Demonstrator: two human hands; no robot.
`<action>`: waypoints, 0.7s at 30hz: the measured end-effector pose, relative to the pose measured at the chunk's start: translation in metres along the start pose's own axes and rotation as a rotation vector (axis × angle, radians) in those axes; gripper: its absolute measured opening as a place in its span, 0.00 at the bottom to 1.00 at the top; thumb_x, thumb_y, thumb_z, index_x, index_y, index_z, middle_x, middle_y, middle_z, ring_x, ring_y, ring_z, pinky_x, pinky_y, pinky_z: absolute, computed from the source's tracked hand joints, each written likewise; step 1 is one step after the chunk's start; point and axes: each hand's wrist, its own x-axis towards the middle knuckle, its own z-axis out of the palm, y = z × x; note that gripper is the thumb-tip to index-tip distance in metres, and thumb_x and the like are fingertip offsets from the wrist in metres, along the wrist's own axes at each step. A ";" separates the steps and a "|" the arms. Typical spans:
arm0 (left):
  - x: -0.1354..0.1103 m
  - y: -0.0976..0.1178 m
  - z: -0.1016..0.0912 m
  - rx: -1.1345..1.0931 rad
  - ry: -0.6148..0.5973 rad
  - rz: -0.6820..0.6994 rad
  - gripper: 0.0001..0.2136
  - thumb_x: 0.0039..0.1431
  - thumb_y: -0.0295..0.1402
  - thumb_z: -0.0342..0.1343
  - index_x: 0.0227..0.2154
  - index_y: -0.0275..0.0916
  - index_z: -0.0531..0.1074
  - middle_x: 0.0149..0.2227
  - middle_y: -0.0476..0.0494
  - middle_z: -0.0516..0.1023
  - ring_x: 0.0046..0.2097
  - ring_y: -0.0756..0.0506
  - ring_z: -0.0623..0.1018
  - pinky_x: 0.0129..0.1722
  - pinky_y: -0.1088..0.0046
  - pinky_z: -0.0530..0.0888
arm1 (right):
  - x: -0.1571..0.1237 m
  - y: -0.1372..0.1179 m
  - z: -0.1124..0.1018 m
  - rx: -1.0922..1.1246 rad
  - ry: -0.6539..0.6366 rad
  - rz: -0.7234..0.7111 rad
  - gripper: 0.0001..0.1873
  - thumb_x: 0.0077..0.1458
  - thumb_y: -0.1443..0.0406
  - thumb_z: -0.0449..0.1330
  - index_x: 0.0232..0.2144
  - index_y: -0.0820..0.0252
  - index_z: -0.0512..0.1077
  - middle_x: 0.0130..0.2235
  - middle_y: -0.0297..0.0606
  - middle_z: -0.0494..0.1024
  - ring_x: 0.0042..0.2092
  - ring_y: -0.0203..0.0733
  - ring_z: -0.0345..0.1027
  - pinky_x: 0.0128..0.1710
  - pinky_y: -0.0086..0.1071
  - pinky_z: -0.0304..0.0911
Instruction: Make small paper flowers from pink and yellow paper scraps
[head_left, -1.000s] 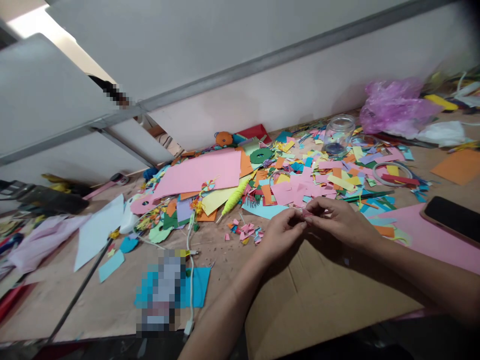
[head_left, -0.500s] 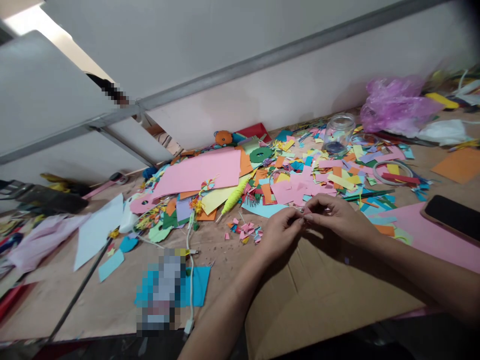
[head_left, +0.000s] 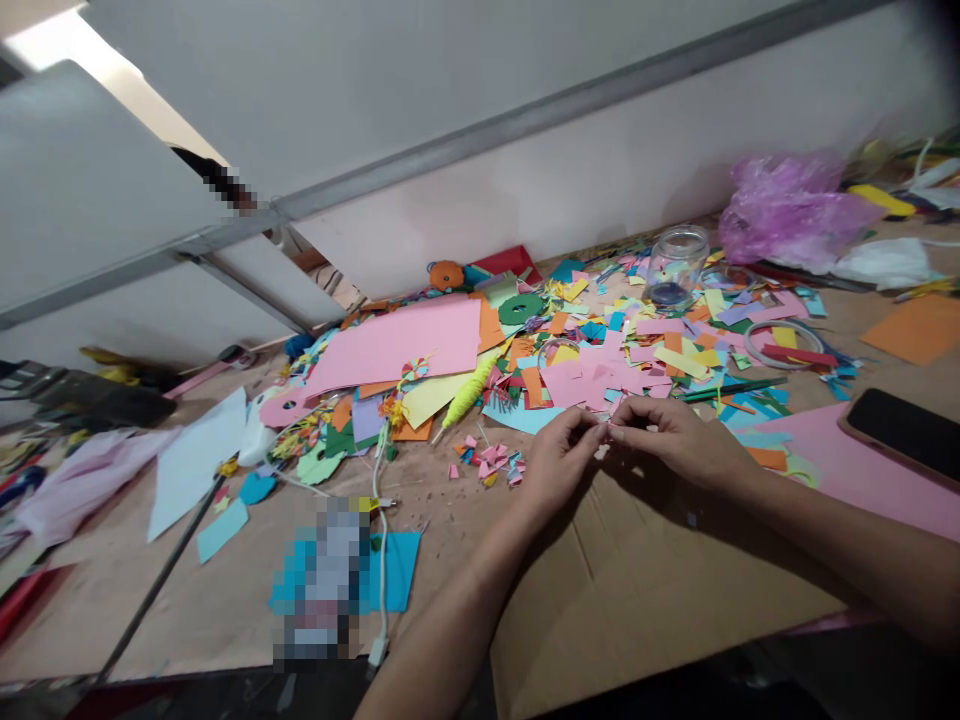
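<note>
My left hand (head_left: 564, 455) and my right hand (head_left: 664, 437) meet fingertip to fingertip above the far edge of a brown cardboard sheet (head_left: 645, 610). Both are closed in a pinch. A tiny pinkish bit shows between the fingertips, too small for me to name. Just left of my left hand lies a little heap of small folded paper pieces (head_left: 493, 462), mostly pink, with some blue and red. Beyond the fingers, pink paper scraps (head_left: 589, 378) and a light blue sheet (head_left: 517, 414) lie on the table.
Many coloured paper cuttings cover the back of the table around a clear jar (head_left: 677, 268). A phone (head_left: 907, 435) rests at the right on pink paper (head_left: 825, 470). A purple plastic bag (head_left: 795, 215) stands behind. Left are a white cable (head_left: 383, 580) and a yellow thread bobbin (head_left: 471, 390).
My fingertips have shifted slightly and still meet in a pinch at nearly the same spot. Everything on the table stays as it was.
</note>
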 end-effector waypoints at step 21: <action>0.004 -0.001 -0.001 -0.219 0.089 -0.068 0.11 0.58 0.41 0.59 0.31 0.38 0.71 0.31 0.49 0.72 0.34 0.49 0.70 0.36 0.74 0.66 | 0.002 0.009 0.005 -0.113 -0.038 -0.093 0.20 0.60 0.51 0.58 0.25 0.59 0.71 0.24 0.34 0.72 0.26 0.38 0.65 0.25 0.31 0.57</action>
